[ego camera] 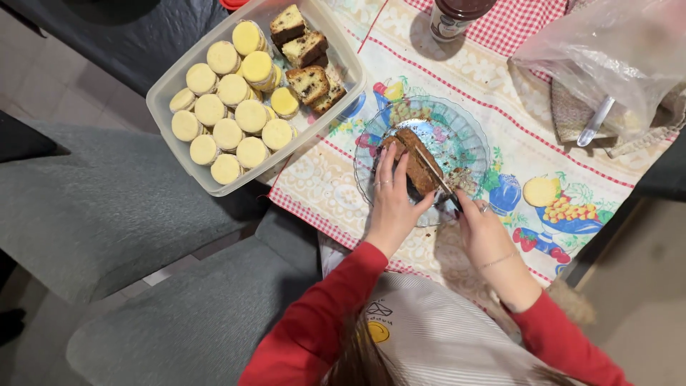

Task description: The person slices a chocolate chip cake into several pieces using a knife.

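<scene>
A dark brown loaf cake (416,161) lies on a clear patterned glass plate (464,132) in the middle of the table (500,93), which is covered by a cloth printed with fruit and edged in red check. The left hand (393,200) comes in from the near side and rests its spread fingers on the left flank of the cake, steadying it; it is pressed against the cake, not wrapped around it. The right hand (486,232) sits just right of and nearer than the plate, closed around the dark handle of a knife (434,173) whose blade runs diagonally up and left across the top of the cake. The two hands are near each other but apart, with the near end of the cake between them.

To the far left, a clear plastic container (179,82) overhangs the table edge, holding pale yellow round sandwich cookies (229,114) and, at its far end, slices of chocolate-chip cake (307,53) (stacked a little unevenly). A jar with a dark lid (457,14) stands at the far edge, and a crumpled clear plastic bag (607,57) lies to the far right.
</scene>
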